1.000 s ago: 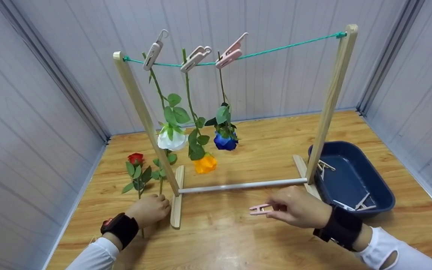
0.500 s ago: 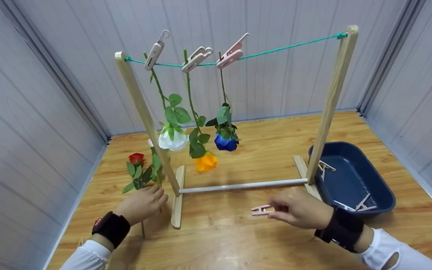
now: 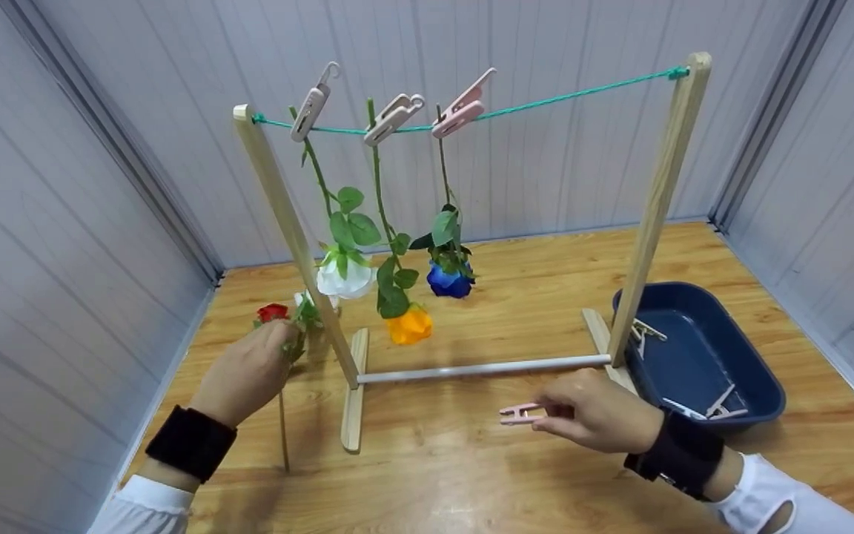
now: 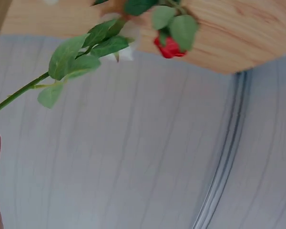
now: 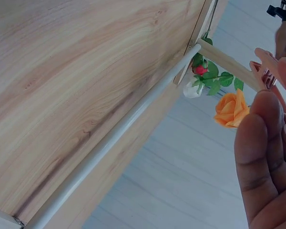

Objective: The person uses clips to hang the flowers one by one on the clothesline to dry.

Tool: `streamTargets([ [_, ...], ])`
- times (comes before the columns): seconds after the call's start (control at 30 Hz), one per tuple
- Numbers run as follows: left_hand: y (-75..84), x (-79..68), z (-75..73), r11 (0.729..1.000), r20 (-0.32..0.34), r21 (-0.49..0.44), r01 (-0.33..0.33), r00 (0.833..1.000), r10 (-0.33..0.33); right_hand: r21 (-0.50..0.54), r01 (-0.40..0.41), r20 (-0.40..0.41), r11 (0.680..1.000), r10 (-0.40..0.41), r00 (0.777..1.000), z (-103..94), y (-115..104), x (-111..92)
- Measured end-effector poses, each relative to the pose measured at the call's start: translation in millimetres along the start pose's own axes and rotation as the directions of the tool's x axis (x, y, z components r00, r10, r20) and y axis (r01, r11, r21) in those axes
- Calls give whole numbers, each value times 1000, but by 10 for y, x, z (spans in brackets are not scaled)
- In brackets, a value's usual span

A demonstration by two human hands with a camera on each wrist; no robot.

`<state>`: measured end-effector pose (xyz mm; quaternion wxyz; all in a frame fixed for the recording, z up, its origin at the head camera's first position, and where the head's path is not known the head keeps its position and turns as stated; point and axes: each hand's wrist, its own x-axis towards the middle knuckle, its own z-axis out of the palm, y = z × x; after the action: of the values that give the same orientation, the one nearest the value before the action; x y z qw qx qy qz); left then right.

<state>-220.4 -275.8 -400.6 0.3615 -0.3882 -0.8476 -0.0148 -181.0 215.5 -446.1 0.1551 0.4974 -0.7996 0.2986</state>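
Note:
My left hand [image 3: 245,374] is raised above the table at the left, gripping the stem of a white rose [image 4: 21,90]. Its leaves and pale, blurred bloom point away in the left wrist view. Below that hand lies a red rose [image 3: 273,311], its leaves mostly covered by the hand and its stem running toward me. My right hand [image 3: 597,411] pinches a pink clothespin [image 3: 522,414] between thumb and fingers, in front of the white crossbar [image 3: 482,368]. From the green line [image 3: 575,93] hang a white rose [image 3: 344,278], an orange rose [image 3: 409,325] and a blue rose [image 3: 451,279], heads down.
Clothespins [image 3: 395,119] hold the hanging stems on the line's left half. A wooden post [image 3: 657,200] stands at the right, another post [image 3: 290,230] close to my left hand. The dark blue basin [image 3: 757,371] with several clothespins sits at the right. Panel walls surround the table.
My left hand has picked up the white rose beside the red one, rising and shifting left with it. The right hand keeps its place with the clothespin.

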Motion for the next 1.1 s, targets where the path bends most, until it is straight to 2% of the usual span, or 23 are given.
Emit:
streamTargets([
  [0.13,27,132,-144,981,-79,-155,117,988,-131,7,-4,-2,1000,4,1000,-15,0,-2],
  [0.4,143,448,-401,944,-187,-272,187,952,-242,1,-7,-10,1000,7,1000,-63,4,-10],
  [0.5,240,567,-422,902,-206,-379,209,931,-303,-6,-15,-13,1000,15,1000,-106,-3,7],
  [0.6,342,690,-406,827,-200,-522,211,912,-358,-10,-26,-14,1000,26,1000,-173,-16,40],
  [0.8,526,914,-350,632,-138,-754,180,897,-420,-16,-18,-39,1000,18,999,-333,-34,133],
  [0.97,664,1101,-348,469,-38,-858,209,885,-465,-41,0,-64,999,-3,998,-429,-41,201],
  [1.1,779,1234,-374,368,28,-901,230,877,-479,-81,23,-91,996,-30,995,-520,-42,258],
])
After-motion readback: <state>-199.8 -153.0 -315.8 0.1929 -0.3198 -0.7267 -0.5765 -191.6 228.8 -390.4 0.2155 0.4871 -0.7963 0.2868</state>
